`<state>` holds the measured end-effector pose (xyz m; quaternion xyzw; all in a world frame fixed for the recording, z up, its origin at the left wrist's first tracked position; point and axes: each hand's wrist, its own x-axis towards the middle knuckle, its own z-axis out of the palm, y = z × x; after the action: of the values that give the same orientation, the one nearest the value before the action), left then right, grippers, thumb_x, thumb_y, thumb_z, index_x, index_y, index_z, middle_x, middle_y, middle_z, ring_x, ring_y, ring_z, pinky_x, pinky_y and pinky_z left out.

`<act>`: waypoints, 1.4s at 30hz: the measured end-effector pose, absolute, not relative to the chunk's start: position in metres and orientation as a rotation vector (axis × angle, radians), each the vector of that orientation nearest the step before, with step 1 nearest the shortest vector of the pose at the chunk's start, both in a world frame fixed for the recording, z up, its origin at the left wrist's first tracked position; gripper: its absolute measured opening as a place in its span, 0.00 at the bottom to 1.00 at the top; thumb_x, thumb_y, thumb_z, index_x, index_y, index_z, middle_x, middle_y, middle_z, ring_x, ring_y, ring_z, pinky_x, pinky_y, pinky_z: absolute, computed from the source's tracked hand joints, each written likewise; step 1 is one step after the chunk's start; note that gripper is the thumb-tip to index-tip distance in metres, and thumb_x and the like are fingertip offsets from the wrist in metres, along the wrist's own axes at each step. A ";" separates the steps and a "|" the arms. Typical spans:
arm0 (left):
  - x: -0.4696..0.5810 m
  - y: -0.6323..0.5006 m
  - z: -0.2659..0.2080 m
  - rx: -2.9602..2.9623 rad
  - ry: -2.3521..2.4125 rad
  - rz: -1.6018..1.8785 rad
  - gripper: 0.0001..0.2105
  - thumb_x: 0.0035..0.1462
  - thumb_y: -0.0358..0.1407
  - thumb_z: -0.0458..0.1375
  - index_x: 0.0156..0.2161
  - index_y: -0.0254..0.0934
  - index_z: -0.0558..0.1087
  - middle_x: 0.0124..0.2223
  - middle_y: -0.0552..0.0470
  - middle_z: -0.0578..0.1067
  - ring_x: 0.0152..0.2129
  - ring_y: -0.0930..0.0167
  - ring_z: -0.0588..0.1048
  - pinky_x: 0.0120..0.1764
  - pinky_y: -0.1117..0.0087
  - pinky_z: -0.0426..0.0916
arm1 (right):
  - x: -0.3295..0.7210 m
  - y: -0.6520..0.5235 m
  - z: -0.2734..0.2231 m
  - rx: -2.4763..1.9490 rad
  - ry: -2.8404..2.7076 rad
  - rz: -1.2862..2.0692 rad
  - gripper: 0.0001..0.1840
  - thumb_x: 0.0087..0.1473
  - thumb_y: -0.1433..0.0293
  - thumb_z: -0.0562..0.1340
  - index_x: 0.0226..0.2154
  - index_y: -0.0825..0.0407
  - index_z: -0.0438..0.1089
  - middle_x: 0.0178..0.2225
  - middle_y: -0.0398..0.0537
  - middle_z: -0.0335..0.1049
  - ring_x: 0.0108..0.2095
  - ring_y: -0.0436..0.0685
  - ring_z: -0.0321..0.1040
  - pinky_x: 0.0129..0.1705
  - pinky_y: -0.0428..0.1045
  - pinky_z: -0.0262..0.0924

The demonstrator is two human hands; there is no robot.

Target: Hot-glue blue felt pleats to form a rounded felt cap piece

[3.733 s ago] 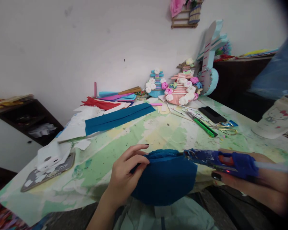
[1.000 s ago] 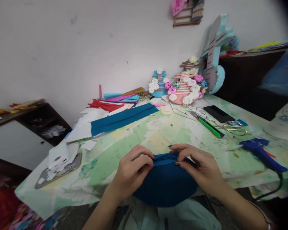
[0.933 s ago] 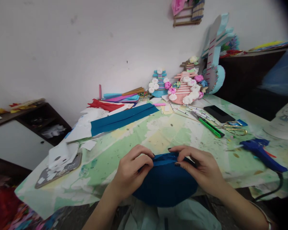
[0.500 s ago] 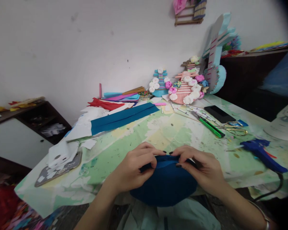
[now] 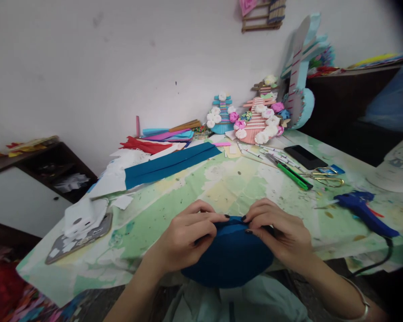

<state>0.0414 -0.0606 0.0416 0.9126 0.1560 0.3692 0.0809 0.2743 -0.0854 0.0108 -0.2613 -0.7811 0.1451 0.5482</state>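
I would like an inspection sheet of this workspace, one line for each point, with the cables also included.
Surface: stained green-and-white tablecloth.
Job's things: dark blue piece held at the near edge; blue glue gun lying on the right.
Clutter: green cutter, gold scissors, black phone, blue strip.
Hands: left hand and right hand both pinch the dark blue piece's upper part.
Cables: dark cable from the glue gun.
Surroundings: pale wall; white-doored cabinet at left.

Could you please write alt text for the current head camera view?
A person's left hand and right hand hold the upper edge of a rounded blue piece. On the tablecloth lie a blue glue gun at right, a green cutter and a black phone; flowered crafts stand behind.
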 end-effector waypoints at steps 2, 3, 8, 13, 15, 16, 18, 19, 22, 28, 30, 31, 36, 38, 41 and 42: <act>0.041 -0.061 0.042 2.744 0.481 1.097 0.09 0.55 0.21 0.53 0.31 0.37 0.67 0.44 0.47 0.79 0.38 0.69 0.72 0.42 0.63 0.72 | 0.274 -0.085 0.010 -0.614 -1.849 0.349 0.12 0.54 0.82 0.58 0.34 0.49 0.70 0.30 0.47 0.71 0.34 0.56 0.68 0.36 0.54 0.65; 0.041 -0.061 0.042 2.752 0.488 1.095 0.09 0.55 0.21 0.53 0.31 0.37 0.67 0.44 0.47 0.78 0.38 0.68 0.72 0.42 0.63 0.72 | 0.275 -0.085 0.008 -0.615 -1.842 0.359 0.12 0.54 0.82 0.59 0.35 0.49 0.70 0.30 0.47 0.71 0.34 0.56 0.67 0.36 0.54 0.65; 0.041 -0.060 0.042 2.752 0.490 1.086 0.09 0.55 0.21 0.52 0.32 0.37 0.67 0.45 0.46 0.78 0.39 0.68 0.71 0.42 0.63 0.71 | 0.278 -0.085 -0.001 -0.736 -1.730 0.510 0.13 0.54 0.78 0.61 0.41 0.47 0.67 0.35 0.47 0.69 0.38 0.57 0.67 0.39 0.54 0.64; 0.041 -0.060 0.039 2.676 0.498 1.051 0.10 0.55 0.20 0.54 0.38 0.37 0.68 0.45 0.47 0.77 0.40 0.68 0.70 0.44 0.63 0.69 | 0.281 -0.085 -0.002 -0.783 -1.731 0.562 0.10 0.56 0.76 0.60 0.39 0.48 0.66 0.34 0.46 0.67 0.37 0.55 0.66 0.39 0.52 0.62; 0.042 -0.061 0.040 2.652 0.511 1.056 0.12 0.55 0.21 0.55 0.43 0.37 0.68 0.43 0.47 0.77 0.40 0.68 0.70 0.45 0.64 0.69 | 0.282 -0.084 0.000 -0.783 -1.766 0.575 0.08 0.56 0.76 0.60 0.39 0.48 0.66 0.34 0.46 0.67 0.37 0.54 0.65 0.39 0.51 0.61; 0.043 -0.061 0.041 2.652 0.520 1.056 0.13 0.55 0.22 0.56 0.45 0.37 0.68 0.42 0.47 0.77 0.40 0.68 0.71 0.45 0.64 0.69 | 0.282 -0.084 0.001 -0.784 -1.785 0.586 0.08 0.56 0.76 0.60 0.38 0.48 0.66 0.34 0.46 0.66 0.37 0.54 0.65 0.38 0.51 0.61; 0.047 -0.062 0.044 2.670 0.546 1.041 0.14 0.56 0.24 0.57 0.48 0.36 0.68 0.41 0.47 0.76 0.40 0.68 0.71 0.46 0.63 0.68 | 0.282 -0.083 0.004 -0.779 -1.826 0.604 0.07 0.56 0.75 0.60 0.38 0.49 0.66 0.34 0.46 0.66 0.37 0.55 0.65 0.38 0.51 0.61; 0.050 -0.062 0.046 2.688 0.562 1.025 0.14 0.56 0.26 0.57 0.48 0.36 0.68 0.40 0.47 0.75 0.39 0.68 0.71 0.47 0.62 0.67 | 0.282 -0.083 0.006 -0.772 -1.847 0.609 0.07 0.57 0.75 0.59 0.38 0.49 0.66 0.33 0.47 0.66 0.37 0.55 0.65 0.38 0.51 0.61; 0.058 -0.061 0.051 2.751 0.615 0.955 0.13 0.59 0.31 0.57 0.50 0.36 0.68 0.41 0.46 0.74 0.39 0.67 0.70 0.48 0.61 0.67 | 0.281 -0.082 0.011 -0.757 -1.878 0.618 0.06 0.58 0.74 0.58 0.38 0.49 0.67 0.33 0.47 0.67 0.36 0.55 0.65 0.39 0.51 0.61; 0.067 -0.058 0.050 2.755 0.632 0.956 0.08 0.60 0.32 0.56 0.43 0.36 0.73 0.36 0.47 0.71 0.37 0.68 0.68 0.42 0.64 0.68 | 0.281 -0.082 0.016 -0.781 -1.861 0.672 0.02 0.58 0.71 0.59 0.36 0.49 0.67 0.32 0.46 0.65 0.35 0.54 0.65 0.38 0.50 0.60; 0.067 -0.058 0.048 2.727 0.626 0.993 0.07 0.60 0.30 0.56 0.43 0.36 0.74 0.36 0.47 0.71 0.37 0.68 0.68 0.41 0.65 0.67 | 0.281 -0.082 0.016 -0.776 -1.842 0.698 0.02 0.58 0.71 0.59 0.36 0.49 0.67 0.32 0.46 0.66 0.35 0.54 0.65 0.39 0.50 0.61; 0.067 -0.058 0.048 2.716 0.620 1.011 0.07 0.60 0.30 0.56 0.43 0.36 0.74 0.36 0.47 0.71 0.37 0.68 0.68 0.41 0.66 0.67 | 0.280 -0.082 0.015 -0.773 -1.831 0.708 0.02 0.58 0.71 0.59 0.35 0.49 0.67 0.32 0.45 0.67 0.35 0.54 0.66 0.39 0.50 0.61; 0.066 -0.058 0.050 2.658 0.588 1.062 0.06 0.59 0.28 0.56 0.39 0.37 0.75 0.34 0.48 0.72 0.35 0.69 0.70 0.38 0.68 0.67 | 0.277 -0.080 0.014 -0.784 -1.772 0.735 0.03 0.57 0.72 0.60 0.35 0.49 0.67 0.32 0.45 0.68 0.35 0.54 0.67 0.39 0.50 0.62; 0.066 -0.058 0.052 2.633 0.593 1.069 0.05 0.59 0.28 0.57 0.37 0.37 0.76 0.33 0.48 0.73 0.34 0.70 0.70 0.38 0.68 0.68 | 0.276 -0.079 0.013 -0.793 -1.738 0.757 0.03 0.56 0.72 0.60 0.35 0.49 0.68 0.32 0.45 0.68 0.35 0.54 0.67 0.38 0.49 0.62; 0.065 -0.057 0.052 2.608 0.605 1.079 0.05 0.58 0.28 0.57 0.36 0.35 0.76 0.33 0.48 0.74 0.33 0.70 0.71 0.37 0.70 0.67 | 0.274 -0.079 0.013 -0.805 -1.685 0.807 0.02 0.55 0.72 0.62 0.34 0.50 0.68 0.31 0.45 0.68 0.34 0.54 0.67 0.37 0.49 0.62; 0.065 -0.057 0.052 2.601 0.610 1.078 0.05 0.58 0.28 0.57 0.36 0.35 0.76 0.33 0.48 0.74 0.33 0.71 0.71 0.36 0.71 0.67 | 0.274 -0.079 0.013 -0.810 -1.666 0.827 0.02 0.54 0.72 0.62 0.33 0.50 0.68 0.31 0.45 0.68 0.33 0.53 0.67 0.37 0.49 0.62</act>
<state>0.0652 -0.0569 0.0523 0.8951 0.2100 0.3712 0.1300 0.2739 -0.0787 0.0131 -0.3392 -0.6972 0.3463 0.5281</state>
